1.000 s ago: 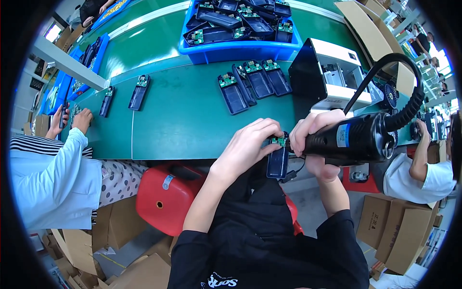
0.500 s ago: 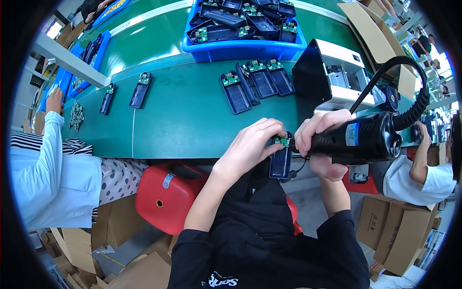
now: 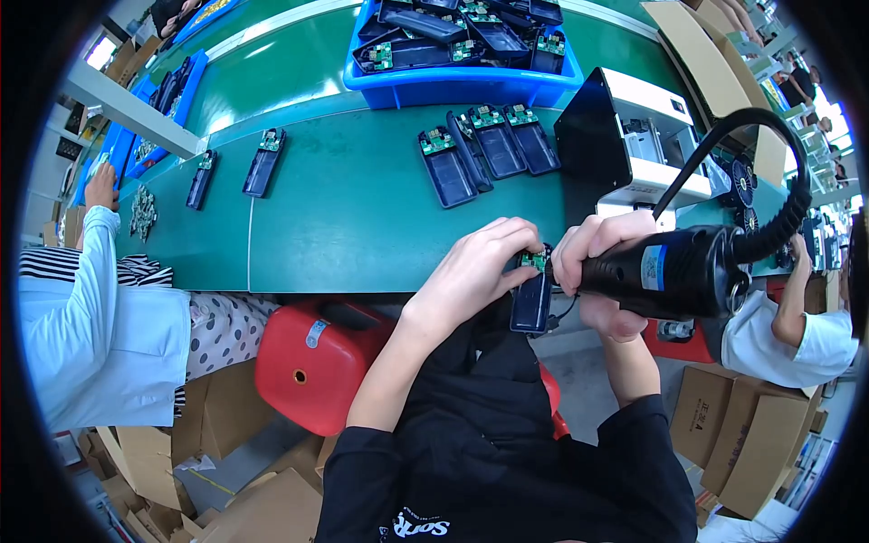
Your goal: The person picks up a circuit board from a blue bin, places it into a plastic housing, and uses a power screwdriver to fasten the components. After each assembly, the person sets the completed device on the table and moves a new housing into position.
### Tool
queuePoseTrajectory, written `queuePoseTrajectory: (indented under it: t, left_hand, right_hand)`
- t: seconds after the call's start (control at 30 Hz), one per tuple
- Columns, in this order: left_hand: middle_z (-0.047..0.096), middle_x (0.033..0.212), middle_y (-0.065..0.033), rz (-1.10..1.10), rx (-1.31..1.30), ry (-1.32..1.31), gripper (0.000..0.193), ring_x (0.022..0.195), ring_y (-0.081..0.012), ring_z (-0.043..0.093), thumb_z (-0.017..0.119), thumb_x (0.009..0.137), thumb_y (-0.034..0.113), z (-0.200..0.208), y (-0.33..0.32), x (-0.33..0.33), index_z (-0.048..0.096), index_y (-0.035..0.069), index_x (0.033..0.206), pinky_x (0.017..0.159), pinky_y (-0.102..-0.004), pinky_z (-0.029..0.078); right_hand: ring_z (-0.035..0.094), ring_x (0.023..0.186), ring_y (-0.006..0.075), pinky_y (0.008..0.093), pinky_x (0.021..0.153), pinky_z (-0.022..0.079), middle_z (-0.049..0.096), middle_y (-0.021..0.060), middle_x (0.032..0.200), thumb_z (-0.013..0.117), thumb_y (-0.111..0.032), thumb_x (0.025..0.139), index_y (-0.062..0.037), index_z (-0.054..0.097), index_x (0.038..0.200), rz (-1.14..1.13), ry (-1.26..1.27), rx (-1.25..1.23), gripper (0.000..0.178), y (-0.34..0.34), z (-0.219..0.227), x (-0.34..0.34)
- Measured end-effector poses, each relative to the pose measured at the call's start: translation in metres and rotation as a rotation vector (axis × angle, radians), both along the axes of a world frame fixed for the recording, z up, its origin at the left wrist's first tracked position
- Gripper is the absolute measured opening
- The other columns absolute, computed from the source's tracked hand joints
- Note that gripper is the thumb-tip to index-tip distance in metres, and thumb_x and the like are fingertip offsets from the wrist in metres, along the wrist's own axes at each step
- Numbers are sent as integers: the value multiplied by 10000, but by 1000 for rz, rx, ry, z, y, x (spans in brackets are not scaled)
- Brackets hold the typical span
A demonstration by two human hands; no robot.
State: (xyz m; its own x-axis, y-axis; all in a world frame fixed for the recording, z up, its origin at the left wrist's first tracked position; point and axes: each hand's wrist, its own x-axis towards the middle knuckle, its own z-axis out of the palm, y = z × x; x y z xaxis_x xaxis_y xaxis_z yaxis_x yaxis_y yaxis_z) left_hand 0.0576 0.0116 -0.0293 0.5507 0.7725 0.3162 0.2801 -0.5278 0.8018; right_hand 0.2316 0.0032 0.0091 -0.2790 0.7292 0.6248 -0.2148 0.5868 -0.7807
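Note:
My left hand point(image 3: 480, 262) grips a dark blue plastic case point(image 3: 530, 306) by its upper end, just off the table's front edge. A small green circuit board point(image 3: 535, 260) sits in that end, partly covered by my fingers. My right hand point(image 3: 605, 258) is wrapped around a black electric screwdriver point(image 3: 670, 273) lying nearly level, its front end pointing left at the board. My right fingers hide the tip, so I cannot tell whether it touches a screw.
Several similar cases with boards point(image 3: 493, 149) lie beyond my hands, below a blue bin point(image 3: 462, 90) heaped with more. A black-and-white machine point(image 3: 625, 145) stands at right, near the screwdriver's curved cable point(image 3: 801, 163). Two more cases point(image 3: 264, 163) lie left. Co-workers sit on both sides.
The screwdriver's rear end has dipped slightly and shifted a little left. Both hands keep their grips on the case and the screwdriver, and the whole view has shifted slightly.

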Motion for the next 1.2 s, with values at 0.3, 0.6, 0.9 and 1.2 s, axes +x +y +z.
queuePoseTrajectory:
  t: [0.3, 0.6, 0.9, 1.2]
  left_hand:
    - [611, 984, -105, -31, -40, -24, 263, 973, -309, 591, 739, 731, 29, -1, 3, -1, 578, 17, 938, 835, -387, 492]
    - [623, 998, -92, -36, -10, -48, 260, 994, -293, 600, 747, 729, 34, -3, 3, -5, 599, 29, 943, 851, -369, 497]
    - [700, 993, -114, 433, 395, -2, 245, 959, -229, 676, 773, 756, 84, 73, 37, -60, 677, 14, 970, 880, -325, 514]
    - [699, 987, -142, 533, 541, 182, 309, 919, -253, 679, 759, 787, 164, 111, 234, -85, 659, -4, 1026, 850, -332, 519]
  right_hand:
    - [473, 469, 111, 215, 453, 404, 493, 32, 628, 616, -783, 711, -77, 376, 963, -16, -11, -23, 788, -3, -3, -1]
    - [492, 493, 129, 236, 463, 422, 501, 46, 652, 667, -774, 676, -62, 394, 983, -6, 49, -102, 822, -8, 5, 3]
    - [519, 526, 153, 257, 477, 447, 522, 58, 662, 736, -640, 719, -50, 408, 1027, -251, 296, 50, 743, -43, -35, 46]
    - [524, 495, 123, 231, 444, 449, 518, 42, 615, 809, -644, 641, -46, 457, 930, -292, 336, -105, 751, -42, -77, 32]
